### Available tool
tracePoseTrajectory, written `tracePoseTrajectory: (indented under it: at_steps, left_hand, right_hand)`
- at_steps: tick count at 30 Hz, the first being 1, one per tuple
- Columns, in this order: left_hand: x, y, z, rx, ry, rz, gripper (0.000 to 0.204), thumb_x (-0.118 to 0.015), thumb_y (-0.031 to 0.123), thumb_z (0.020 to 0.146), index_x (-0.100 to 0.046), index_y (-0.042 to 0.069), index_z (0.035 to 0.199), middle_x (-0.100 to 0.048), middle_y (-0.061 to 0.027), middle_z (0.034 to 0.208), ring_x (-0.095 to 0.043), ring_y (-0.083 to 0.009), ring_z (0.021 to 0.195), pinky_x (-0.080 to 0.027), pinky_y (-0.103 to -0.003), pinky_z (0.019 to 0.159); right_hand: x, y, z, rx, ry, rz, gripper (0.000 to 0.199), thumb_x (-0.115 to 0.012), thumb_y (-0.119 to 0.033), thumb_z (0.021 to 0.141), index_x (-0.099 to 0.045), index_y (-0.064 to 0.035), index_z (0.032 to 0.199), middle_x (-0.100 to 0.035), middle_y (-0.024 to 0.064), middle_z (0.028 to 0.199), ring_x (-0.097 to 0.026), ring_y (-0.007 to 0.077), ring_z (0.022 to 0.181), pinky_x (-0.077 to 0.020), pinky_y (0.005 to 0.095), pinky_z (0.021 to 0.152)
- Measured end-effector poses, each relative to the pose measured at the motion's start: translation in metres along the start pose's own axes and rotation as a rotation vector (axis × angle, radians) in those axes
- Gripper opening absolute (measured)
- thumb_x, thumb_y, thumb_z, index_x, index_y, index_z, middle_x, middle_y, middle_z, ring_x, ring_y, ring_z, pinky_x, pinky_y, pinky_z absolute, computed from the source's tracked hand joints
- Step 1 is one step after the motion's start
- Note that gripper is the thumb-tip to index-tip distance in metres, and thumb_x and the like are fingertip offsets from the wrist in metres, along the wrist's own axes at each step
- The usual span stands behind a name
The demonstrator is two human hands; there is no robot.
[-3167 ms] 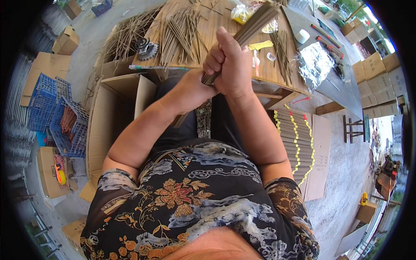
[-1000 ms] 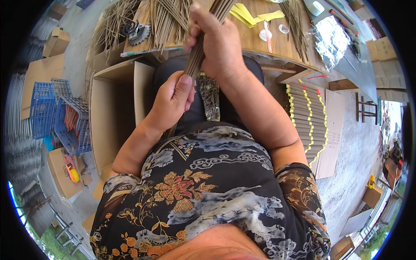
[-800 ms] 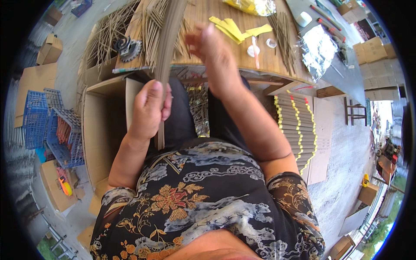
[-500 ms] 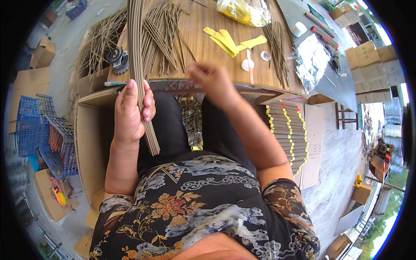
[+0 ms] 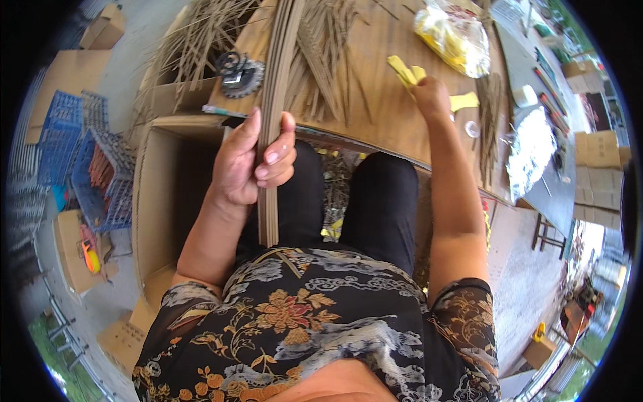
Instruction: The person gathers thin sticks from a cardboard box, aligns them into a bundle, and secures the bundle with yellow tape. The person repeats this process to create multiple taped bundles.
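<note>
My left hand (image 5: pixel 253 161) is wrapped round an upright bundle of thin brown incense sticks (image 5: pixel 269 224), whose lower ends hang over my lap. To the right, my right hand (image 5: pixel 433 99) is at the yellow paper strips (image 5: pixel 400 70) on the wooden table (image 5: pixel 382 127). Its fingers are bent together on one of them, and the fingertips are partly hidden. Another yellow strip (image 5: pixel 465 101) lies just right of that hand. Loose brown sticks (image 5: pixel 328 60) are spread on the table beyond the bundle.
A black toothed wheel (image 5: pixel 242 79) sits at the table's left corner. A cardboard box (image 5: pixel 151 201) stands left of my legs. At the far right of the table are a clear bag with yellow contents (image 5: pixel 455 40), more sticks (image 5: pixel 491 127), and crumpled silver plastic (image 5: pixel 532 154).
My right hand has moved right and away from me, onto the yellow strips. My left hand still holds the bundle. The whole view has shifted, so the table sits further right.
</note>
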State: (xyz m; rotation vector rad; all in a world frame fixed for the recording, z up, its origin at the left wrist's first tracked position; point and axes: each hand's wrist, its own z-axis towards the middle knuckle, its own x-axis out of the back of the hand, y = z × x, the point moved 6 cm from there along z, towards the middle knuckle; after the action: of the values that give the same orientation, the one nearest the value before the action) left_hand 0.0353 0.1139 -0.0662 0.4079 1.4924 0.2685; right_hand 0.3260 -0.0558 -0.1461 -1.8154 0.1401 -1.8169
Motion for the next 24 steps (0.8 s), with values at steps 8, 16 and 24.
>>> tracePoseTrajectory:
  at_steps: [8, 16, 24]
  left_hand:
    - [0.005, 0.006, -0.002, -0.007, -0.069, -0.14, 0.041, -0.032, 0.036, 0.094, -0.045, -0.002, 0.106, -0.043, -0.0033, 0.063, -0.036, -0.0072, 0.043, -0.03, -0.02, 0.037]
    - [-0.009, 0.007, -0.015, -0.118, 0.317, 0.473, 0.035, -0.041, 0.037, 0.091, -0.049, 0.003, 0.09, -0.047, -0.0028, 0.062, -0.038, -0.0055, 0.044, -0.032, -0.017, 0.038]
    - [-0.027, -0.017, -0.034, 0.002, 0.42, 0.818, 0.036, -0.04, 0.037, 0.091, -0.05, 0.003, 0.091, -0.046, -0.0015, 0.063, -0.036, -0.0039, 0.048, -0.031, -0.015, 0.04]
  right_hand:
    - [0.002, -0.005, 0.002, -0.051, -0.02, -0.118, 0.023, -0.057, -0.027, 0.072, -0.064, -0.007, 0.081, -0.063, 0.0137, 0.081, -0.06, 0.028, 0.081, -0.0458, 0.0365, 0.071]
    - [0.06, -0.062, -0.028, 0.278, 0.368, 0.1, 0.014, -0.051, -0.012, 0.082, -0.057, -0.0008, 0.087, -0.062, 0.0137, 0.082, -0.06, 0.0288, 0.076, -0.0461, 0.0352, 0.065]
    - [0.075, -0.132, -0.19, 0.016, -0.658, 1.367, 0.008, -0.05, -0.006, 0.083, -0.053, -0.0002, 0.088, -0.06, 0.0078, 0.077, -0.054, 0.0103, 0.059, -0.0453, 0.0215, 0.053]
